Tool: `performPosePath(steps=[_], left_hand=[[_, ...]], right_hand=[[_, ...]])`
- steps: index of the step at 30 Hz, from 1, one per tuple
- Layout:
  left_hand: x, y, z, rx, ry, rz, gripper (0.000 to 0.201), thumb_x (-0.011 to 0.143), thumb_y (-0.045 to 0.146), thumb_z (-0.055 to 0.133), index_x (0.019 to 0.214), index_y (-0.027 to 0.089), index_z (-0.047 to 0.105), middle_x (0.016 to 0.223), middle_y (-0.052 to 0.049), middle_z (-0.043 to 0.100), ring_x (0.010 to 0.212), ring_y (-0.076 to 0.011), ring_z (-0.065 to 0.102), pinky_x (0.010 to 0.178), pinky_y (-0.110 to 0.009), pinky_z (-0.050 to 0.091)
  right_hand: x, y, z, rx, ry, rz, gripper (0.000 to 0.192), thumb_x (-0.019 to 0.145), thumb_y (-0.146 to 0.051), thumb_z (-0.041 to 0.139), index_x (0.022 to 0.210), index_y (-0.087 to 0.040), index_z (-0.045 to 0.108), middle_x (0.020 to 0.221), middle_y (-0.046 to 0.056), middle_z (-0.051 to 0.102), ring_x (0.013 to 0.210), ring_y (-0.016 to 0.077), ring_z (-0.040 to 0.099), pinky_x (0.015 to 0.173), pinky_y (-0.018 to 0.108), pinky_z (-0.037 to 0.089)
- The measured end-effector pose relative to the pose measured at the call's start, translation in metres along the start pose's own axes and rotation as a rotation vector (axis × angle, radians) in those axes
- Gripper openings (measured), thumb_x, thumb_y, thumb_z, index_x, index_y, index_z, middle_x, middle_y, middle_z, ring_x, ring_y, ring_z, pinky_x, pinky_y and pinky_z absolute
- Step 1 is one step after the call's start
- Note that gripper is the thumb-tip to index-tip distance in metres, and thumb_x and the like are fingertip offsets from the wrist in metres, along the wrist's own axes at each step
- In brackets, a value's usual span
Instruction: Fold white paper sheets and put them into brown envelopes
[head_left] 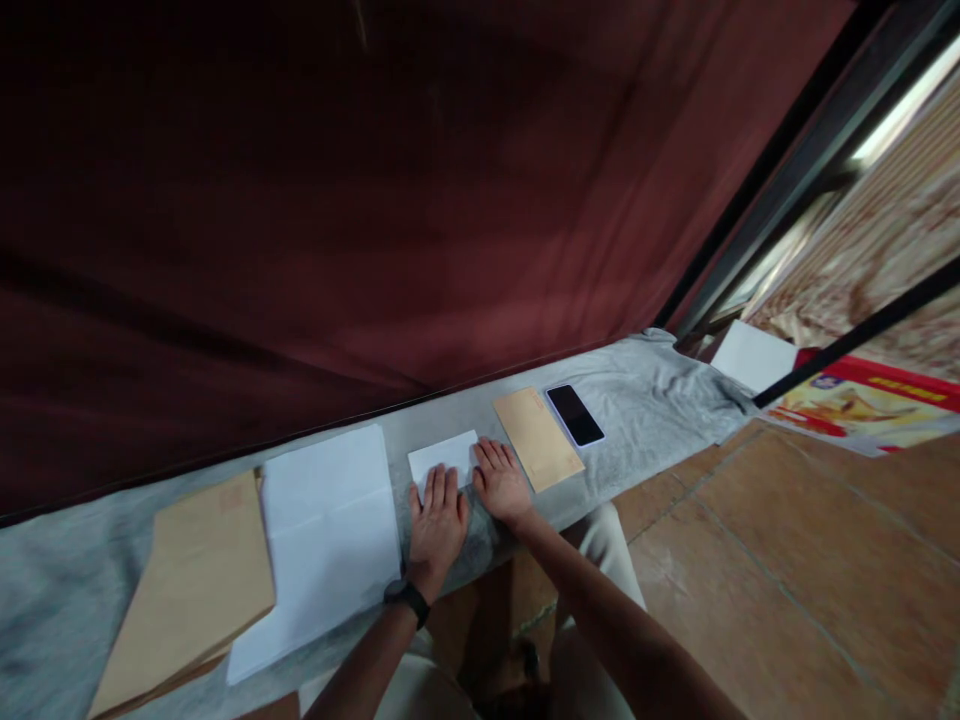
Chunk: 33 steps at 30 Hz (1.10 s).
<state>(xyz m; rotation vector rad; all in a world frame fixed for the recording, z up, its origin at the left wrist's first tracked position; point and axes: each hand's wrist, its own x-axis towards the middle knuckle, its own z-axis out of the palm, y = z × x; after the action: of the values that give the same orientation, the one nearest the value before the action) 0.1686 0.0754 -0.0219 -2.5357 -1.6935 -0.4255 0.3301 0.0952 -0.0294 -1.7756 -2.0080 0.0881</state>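
A small folded sheet of white paper (pixel 444 454) lies on the grey cloth in front of me. My left hand (pixel 438 520) presses flat on its lower left part, fingers stretched out. At the paper's right end rests my right hand (pixel 501 482), its fingers laid out over the edge. Just right of that hand is a single brown envelope (pixel 538 437). To the left of my left hand lies a stack of white paper sheets (pixel 326 540), with a pile of brown envelopes (pixel 199 570) beyond it.
A phone (pixel 576 414) with a dark screen lies right of the single envelope. The narrow cloth-covered surface (pixel 645 400) runs along a dark red curtain (pixel 450 200). At the far right are a white sheet (pixel 754 357), a colourful printed box or poster (pixel 870 400) and a tiled floor (pixel 787 540).
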Motion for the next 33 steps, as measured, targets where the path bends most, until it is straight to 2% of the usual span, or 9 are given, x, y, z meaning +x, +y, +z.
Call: performPosePath(steps=[9, 18, 26, 33], left_hand=[[-0.002, -0.001, -0.002, -0.014, 0.029, 0.025, 0.051, 0.099, 0.025, 0.040, 0.147, 0.015, 0.051, 0.155, -0.019, 0.048, 0.149, -0.0327, 0.039, 0.122, -0.063, 0.024], [-0.002, 0.000, -0.007, 0.000, 0.008, 0.022, 0.052, 0.099, 0.025, 0.038, 0.148, 0.014, 0.050, 0.157, -0.019, 0.046, 0.148, -0.0333, 0.040, 0.120, -0.068, 0.023], [-0.002, 0.000, -0.011, -0.017, -0.057, -0.017, 0.052, 0.100, 0.027, 0.039, 0.149, 0.016, 0.049, 0.159, -0.016, 0.044, 0.150, -0.0320, 0.037, 0.123, -0.065, 0.023], [-0.004, -0.002, -0.008, -0.064, -0.047, -0.023, 0.052, 0.101, 0.030, 0.038, 0.151, 0.017, 0.047, 0.160, -0.013, 0.043, 0.152, -0.0294, 0.033, 0.125, -0.061, 0.022]], right_hand=[[-0.001, -0.002, -0.003, -0.015, 0.012, 0.003, 0.049, 0.102, -0.029, 0.045, 0.148, -0.013, 0.052, 0.155, 0.012, 0.051, 0.145, 0.0254, 0.043, 0.122, 0.046, 0.030], [-0.005, -0.003, -0.002, -0.014, 0.027, 0.005, 0.048, 0.103, -0.027, 0.044, 0.148, -0.014, 0.052, 0.155, 0.012, 0.051, 0.144, 0.0255, 0.044, 0.123, 0.047, 0.028], [-0.006, -0.004, 0.000, -0.042, 0.000, 0.001, 0.050, 0.103, -0.026, 0.042, 0.150, -0.013, 0.049, 0.158, 0.013, 0.047, 0.146, 0.0269, 0.042, 0.124, 0.048, 0.026], [-0.002, -0.010, -0.003, 0.015, -0.008, -0.019, 0.050, 0.104, -0.025, 0.038, 0.151, -0.011, 0.048, 0.159, 0.014, 0.044, 0.150, 0.0265, 0.037, 0.124, 0.049, 0.028]])
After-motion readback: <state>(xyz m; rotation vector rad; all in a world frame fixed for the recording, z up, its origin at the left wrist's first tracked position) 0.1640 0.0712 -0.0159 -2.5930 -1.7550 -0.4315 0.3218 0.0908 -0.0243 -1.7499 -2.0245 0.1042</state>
